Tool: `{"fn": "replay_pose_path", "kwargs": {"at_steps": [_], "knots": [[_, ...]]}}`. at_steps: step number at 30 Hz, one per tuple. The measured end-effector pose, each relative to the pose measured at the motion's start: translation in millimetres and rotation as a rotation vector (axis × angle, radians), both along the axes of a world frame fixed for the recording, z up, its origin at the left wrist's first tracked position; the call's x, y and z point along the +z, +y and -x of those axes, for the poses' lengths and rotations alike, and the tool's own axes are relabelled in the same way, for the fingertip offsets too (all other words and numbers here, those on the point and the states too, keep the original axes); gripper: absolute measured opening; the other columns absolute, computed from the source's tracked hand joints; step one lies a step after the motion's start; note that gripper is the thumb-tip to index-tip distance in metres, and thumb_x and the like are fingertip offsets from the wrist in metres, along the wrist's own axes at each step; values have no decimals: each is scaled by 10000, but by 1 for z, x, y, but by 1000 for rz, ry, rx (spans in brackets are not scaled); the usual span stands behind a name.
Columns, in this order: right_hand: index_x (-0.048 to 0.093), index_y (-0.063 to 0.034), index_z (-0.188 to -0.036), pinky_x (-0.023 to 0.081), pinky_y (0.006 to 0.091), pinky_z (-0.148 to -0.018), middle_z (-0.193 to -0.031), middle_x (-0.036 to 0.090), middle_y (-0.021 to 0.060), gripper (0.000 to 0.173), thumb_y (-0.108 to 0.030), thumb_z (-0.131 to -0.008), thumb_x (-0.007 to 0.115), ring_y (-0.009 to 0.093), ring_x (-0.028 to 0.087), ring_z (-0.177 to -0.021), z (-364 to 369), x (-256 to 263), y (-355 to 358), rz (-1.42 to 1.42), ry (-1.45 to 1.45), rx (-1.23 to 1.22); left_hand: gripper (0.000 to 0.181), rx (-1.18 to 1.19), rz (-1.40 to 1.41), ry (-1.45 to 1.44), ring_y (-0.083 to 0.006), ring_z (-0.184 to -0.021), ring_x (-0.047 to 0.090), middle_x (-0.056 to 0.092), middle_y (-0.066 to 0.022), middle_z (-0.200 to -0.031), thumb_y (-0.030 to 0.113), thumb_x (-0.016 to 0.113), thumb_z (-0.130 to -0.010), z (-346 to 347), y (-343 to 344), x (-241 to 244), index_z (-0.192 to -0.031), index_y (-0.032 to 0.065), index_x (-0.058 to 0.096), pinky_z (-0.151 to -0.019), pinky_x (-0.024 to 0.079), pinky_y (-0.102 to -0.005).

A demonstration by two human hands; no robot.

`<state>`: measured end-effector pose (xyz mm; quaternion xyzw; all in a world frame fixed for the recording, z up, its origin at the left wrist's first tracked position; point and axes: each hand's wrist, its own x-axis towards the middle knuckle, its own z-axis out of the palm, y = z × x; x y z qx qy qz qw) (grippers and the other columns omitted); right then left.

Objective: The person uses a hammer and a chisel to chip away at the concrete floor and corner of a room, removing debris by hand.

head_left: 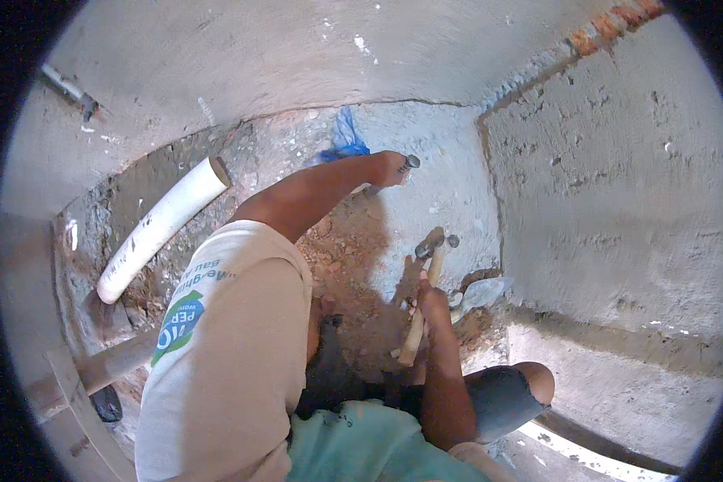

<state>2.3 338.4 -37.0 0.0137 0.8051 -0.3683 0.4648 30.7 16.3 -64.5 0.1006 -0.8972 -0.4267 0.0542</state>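
Note:
My left hand (390,169) reaches forward, closed around a metal chisel whose round struck end (413,161) shows above the fist. Its lower part is hidden by the hand. My right hand (435,308) grips a hammer by its wooden handle (411,344). The dark metal hammer head (425,249) points away from me, over the pale concrete floor (452,193) and apart from the chisel. Broken rubble and loose brown debris (337,247) lie between my arms. Just beyond my left forearm is a crumpled blue plastic bag (350,138).
A white plastic pipe (162,232) lies on rough ground to the left. Wooden boards (87,403) cross at lower left. Plastered walls (602,156) enclose the corner. Beside my right hand lies a pale, thin object (485,293), its kind unclear. A thin pipe (63,82) juts from the left wall.

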Motion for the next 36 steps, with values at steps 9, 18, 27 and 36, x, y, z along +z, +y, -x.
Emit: {"fn": "replay_pose_path", "kwargs": {"at_steps": [9,18,27,36], "knots": [[486,-31,-602,404,306,-410,-521,484,62,470,-440,-833,481,177,487,-413,8,-1,0,-116,103,181,152,109,-75,-29,-268,-758,575,592,-136,-762,184,596,-734,9,-13,16,-813,62,552,-652,434,-377],[493,-21,-623,388,314,-405,-514,474,61,490,-466,-827,490,176,457,-398,-3,14,-5,-87,36,-28,185,32,100,-64,-319,-759,567,577,-162,-754,196,597,-724,4,-19,4,-808,43,537,-669,436,-407],[481,-20,-568,391,343,-437,-498,485,76,541,-497,-823,481,205,485,-424,3,47,-13,55,-48,-1,164,115,-178,66,-208,-610,553,576,-100,-675,181,558,-784,2,-27,-10,-795,19,534,-579,439,-351],[483,-4,-553,379,374,-410,-472,474,78,548,-500,-785,507,196,492,-413,15,18,12,258,127,-9,237,71,18,-244,-149,-690,545,593,-81,-746,228,576,-809,14,10,48,-880,2,570,-638,434,-307]]}}
